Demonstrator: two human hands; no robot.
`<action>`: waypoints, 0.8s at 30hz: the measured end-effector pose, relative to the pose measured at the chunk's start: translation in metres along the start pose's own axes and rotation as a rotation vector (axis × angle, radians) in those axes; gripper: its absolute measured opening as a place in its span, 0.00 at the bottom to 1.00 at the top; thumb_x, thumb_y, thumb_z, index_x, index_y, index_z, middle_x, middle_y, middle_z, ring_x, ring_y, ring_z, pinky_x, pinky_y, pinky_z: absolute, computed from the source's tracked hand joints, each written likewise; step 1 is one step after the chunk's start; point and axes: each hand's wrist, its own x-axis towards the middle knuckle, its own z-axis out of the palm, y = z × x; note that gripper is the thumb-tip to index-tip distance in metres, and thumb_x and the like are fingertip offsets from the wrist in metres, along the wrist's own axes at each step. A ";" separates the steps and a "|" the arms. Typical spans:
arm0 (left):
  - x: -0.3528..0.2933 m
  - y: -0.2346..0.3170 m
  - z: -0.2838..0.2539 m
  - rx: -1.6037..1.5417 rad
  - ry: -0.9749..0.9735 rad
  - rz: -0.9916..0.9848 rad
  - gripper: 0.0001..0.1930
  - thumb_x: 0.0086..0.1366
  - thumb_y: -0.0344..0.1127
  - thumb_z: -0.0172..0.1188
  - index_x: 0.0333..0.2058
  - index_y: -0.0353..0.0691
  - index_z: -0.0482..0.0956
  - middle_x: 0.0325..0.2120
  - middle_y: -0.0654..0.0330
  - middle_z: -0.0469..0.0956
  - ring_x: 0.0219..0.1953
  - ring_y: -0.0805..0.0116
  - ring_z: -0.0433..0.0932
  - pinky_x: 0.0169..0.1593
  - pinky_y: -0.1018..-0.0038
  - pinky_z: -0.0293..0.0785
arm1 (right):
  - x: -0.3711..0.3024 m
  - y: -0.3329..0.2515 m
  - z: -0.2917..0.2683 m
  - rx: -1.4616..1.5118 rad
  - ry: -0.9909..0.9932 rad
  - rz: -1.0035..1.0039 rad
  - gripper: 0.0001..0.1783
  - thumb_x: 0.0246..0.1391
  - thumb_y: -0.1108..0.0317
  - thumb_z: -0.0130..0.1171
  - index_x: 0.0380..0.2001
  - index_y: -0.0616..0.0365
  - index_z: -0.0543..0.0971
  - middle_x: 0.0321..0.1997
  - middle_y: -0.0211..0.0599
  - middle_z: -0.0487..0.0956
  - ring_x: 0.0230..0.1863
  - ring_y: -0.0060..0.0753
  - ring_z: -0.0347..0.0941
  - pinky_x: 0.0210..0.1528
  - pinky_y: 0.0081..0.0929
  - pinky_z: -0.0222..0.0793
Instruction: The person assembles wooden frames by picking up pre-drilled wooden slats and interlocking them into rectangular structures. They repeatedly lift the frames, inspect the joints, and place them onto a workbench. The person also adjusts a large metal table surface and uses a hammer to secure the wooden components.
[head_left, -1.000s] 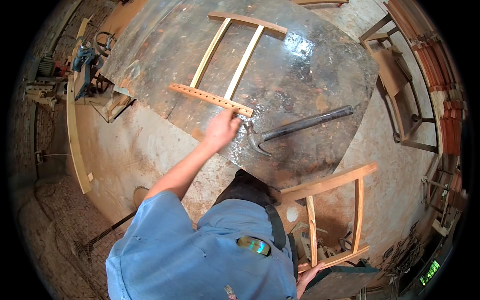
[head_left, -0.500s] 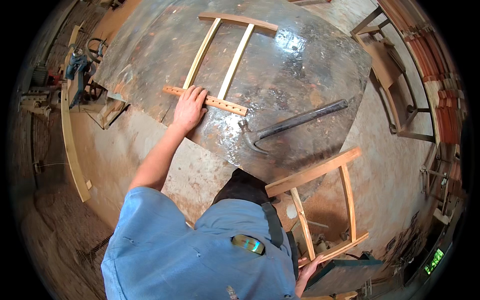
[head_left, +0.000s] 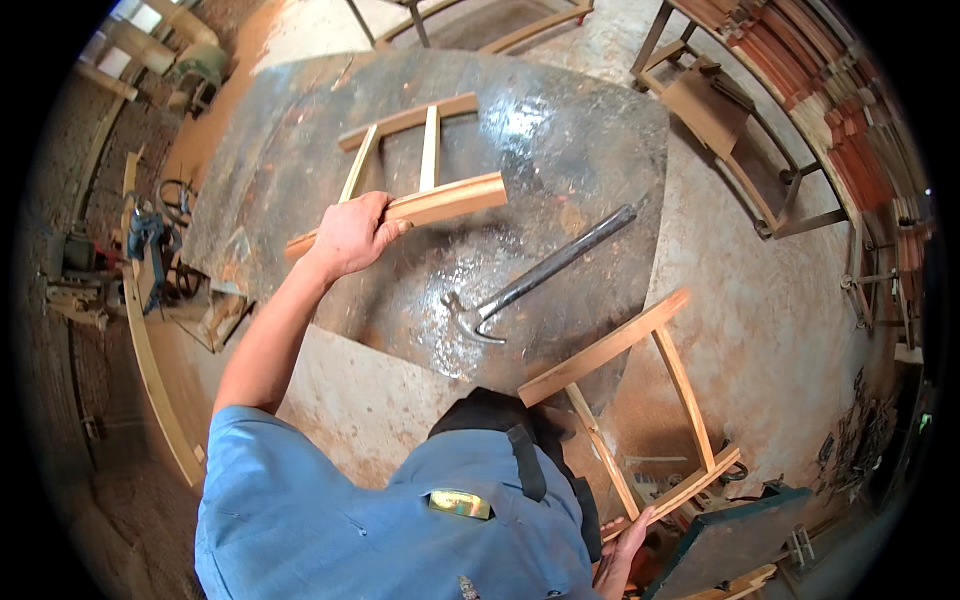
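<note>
My left hand [head_left: 350,232] is wrapped round the near rail of a small wooden frame [head_left: 450,200]; two pale slats join this rail to a far rail. The near rail is raised and tipped above the metal-topped table, while the far rail appears to rest on it. At the lower right, my right hand [head_left: 625,548] grips the lower rail of a second wooden frame [head_left: 608,345], held beside my body at the table's near edge. Its fingers are partly hidden by the rail. A claw hammer [head_left: 555,260] lies on the table between the two frames.
The dark, stained worktable [head_left: 270,150] fills the middle. A green-edged board or box [head_left: 735,540] stands near my right hand. Beyond the table at right are a metal-legged stand [head_left: 715,110] and stacked reddish wood pieces [head_left: 800,70]. A blue tool [head_left: 147,240] and a long plank [head_left: 150,370] are at left.
My left hand has closed round the near rail and tipped it up, so its row of holes no longer shows. The view has shifted; my right hand still holds the second frame.
</note>
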 end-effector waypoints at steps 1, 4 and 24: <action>0.007 0.010 -0.016 -0.026 0.013 -0.023 0.24 0.62 0.53 0.55 0.41 0.35 0.74 0.33 0.48 0.78 0.38 0.47 0.77 0.40 0.59 0.72 | -0.002 0.003 0.005 0.031 -0.016 -0.032 0.29 0.59 0.37 0.46 0.40 0.54 0.67 0.12 0.33 0.64 0.11 0.32 0.64 0.13 0.29 0.65; 0.019 0.013 -0.043 -0.167 0.119 -0.074 0.23 0.62 0.52 0.56 0.41 0.34 0.75 0.30 0.52 0.78 0.34 0.55 0.78 0.38 0.64 0.72 | -0.016 0.002 0.017 0.024 0.036 -0.068 0.28 0.59 0.37 0.46 0.40 0.54 0.67 0.12 0.33 0.63 0.11 0.32 0.64 0.13 0.30 0.66; 0.025 0.022 -0.082 -1.443 0.334 -0.079 0.23 0.65 0.54 0.53 0.39 0.34 0.72 0.24 0.58 0.74 0.22 0.70 0.75 0.27 0.76 0.71 | 0.003 0.016 0.005 0.231 -0.081 -0.087 0.27 0.57 0.37 0.48 0.39 0.51 0.65 0.12 0.32 0.64 0.10 0.33 0.64 0.11 0.31 0.65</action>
